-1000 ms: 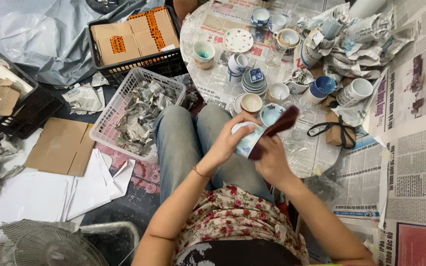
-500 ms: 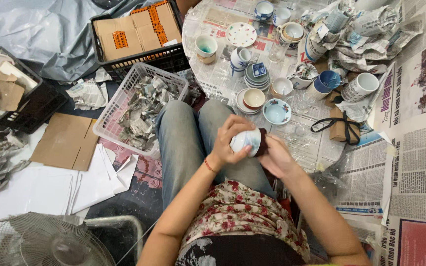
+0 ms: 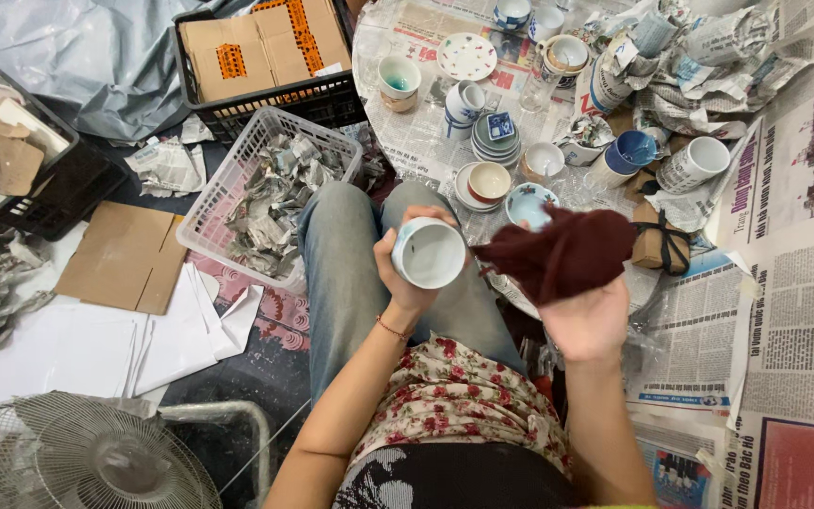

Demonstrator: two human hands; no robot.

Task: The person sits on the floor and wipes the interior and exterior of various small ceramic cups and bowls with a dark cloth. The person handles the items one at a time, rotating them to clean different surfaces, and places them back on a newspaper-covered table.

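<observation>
A floor-level packing or sorting spot for crockery, likely a small shop's back room: newspaper sheets point(image 3: 784, 283) cover the right side, assorted ceramic cups and saucers point(image 3: 496, 141) crowd the top centre, and a black plastic crate of flat cardboard point(image 3: 256, 57) stands upper left.

Fwd reach blocked: stack of plates point(image 3: 496, 141), bowls point(image 3: 489, 181) and mugs point(image 3: 694, 162) crowd the newspaper point(image 3: 426, 132) just past the knees. Left side: white basket point(image 3: 237, 179) of paper scraps, touching the thigh. Right: open newspaper sheets point(image 3: 803, 283), room to pass. Near left floor: loose cardboard point(image 3: 120, 254), fan point(image 3: 68, 462).
</observation>
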